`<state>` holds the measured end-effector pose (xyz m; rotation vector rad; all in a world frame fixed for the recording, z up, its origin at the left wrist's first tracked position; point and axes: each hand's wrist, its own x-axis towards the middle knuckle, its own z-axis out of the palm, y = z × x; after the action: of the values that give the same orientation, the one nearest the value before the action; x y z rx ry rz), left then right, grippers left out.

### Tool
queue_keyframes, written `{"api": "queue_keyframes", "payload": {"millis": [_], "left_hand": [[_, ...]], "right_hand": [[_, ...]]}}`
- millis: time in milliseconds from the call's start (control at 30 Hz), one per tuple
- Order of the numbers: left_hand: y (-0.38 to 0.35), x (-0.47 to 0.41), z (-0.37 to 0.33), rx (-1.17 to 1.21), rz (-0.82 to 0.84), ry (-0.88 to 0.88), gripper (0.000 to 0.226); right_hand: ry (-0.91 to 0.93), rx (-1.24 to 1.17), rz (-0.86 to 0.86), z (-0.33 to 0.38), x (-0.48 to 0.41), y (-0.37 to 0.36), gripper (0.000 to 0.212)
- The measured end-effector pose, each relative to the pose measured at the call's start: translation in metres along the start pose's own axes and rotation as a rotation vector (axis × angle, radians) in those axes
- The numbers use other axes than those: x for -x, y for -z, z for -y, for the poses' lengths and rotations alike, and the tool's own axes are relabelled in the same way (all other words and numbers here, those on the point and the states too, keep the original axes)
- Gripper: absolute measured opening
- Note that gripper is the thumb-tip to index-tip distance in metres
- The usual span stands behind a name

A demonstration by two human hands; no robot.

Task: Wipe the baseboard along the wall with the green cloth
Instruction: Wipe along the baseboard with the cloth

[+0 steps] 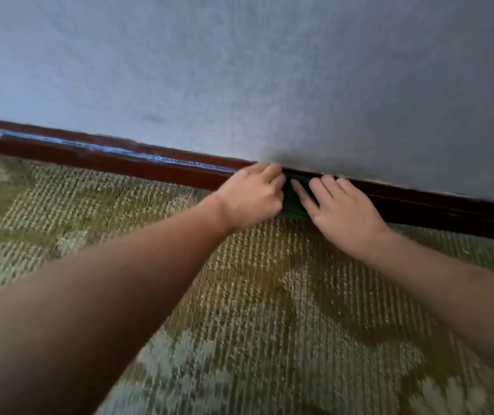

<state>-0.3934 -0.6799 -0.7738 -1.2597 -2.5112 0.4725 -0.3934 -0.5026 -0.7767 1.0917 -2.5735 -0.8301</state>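
Left hand [251, 196] grips, right hand [341, 205] flat-presses dark green cloth [295, 202] on red-brown wooden baseboard [119, 163]; wiping midway, streaked left stretch apparently outstanding.

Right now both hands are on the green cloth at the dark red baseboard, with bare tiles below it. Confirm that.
Wrong in one respect: the head view shows patterned carpet, not bare tiles, below the baseboard. The rest holds: the left hand and right hand are on the green cloth at the dark red baseboard.

Olive carpet [254, 295] with pale woven motifs.
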Motion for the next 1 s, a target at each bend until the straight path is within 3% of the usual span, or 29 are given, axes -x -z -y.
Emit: {"api": "queue_keyframes", "payload": {"millis": [67,233,367,533,700,867,1000], "left_hand": [[-0.002,0.0,0.005,0.013,-0.037,-0.032,0.029],[-0.016,0.009,0.017,-0.033,-0.056,-0.173,0.009],[-0.018,0.012,0.013,0.01,-0.034,-0.123,0.015],[-0.027,0.015,0.011,0.043,-0.095,-0.024,0.023],[-0.017,0.02,0.019,0.051,-0.044,-0.05,0.007],[-0.02,0.029,0.021,0.038,-0.076,-0.001,0.009],[-0.022,0.04,0.026,0.059,-0.093,0.004,0.013]], "right_hand": [[0.036,0.052,0.012,-0.003,-0.002,0.006,0.052],[0.086,0.112,0.105,-0.004,-0.008,0.023,0.047],[0.036,0.205,0.241,0.01,-0.009,0.031,0.054],[-0.012,0.111,0.34,0.014,-0.018,0.043,0.054],[-0.033,0.125,0.296,0.018,-0.019,0.048,0.054],[-0.08,0.052,0.334,0.024,-0.022,0.041,0.053],[-0.106,0.07,0.268,0.035,-0.026,0.034,0.055]]}}
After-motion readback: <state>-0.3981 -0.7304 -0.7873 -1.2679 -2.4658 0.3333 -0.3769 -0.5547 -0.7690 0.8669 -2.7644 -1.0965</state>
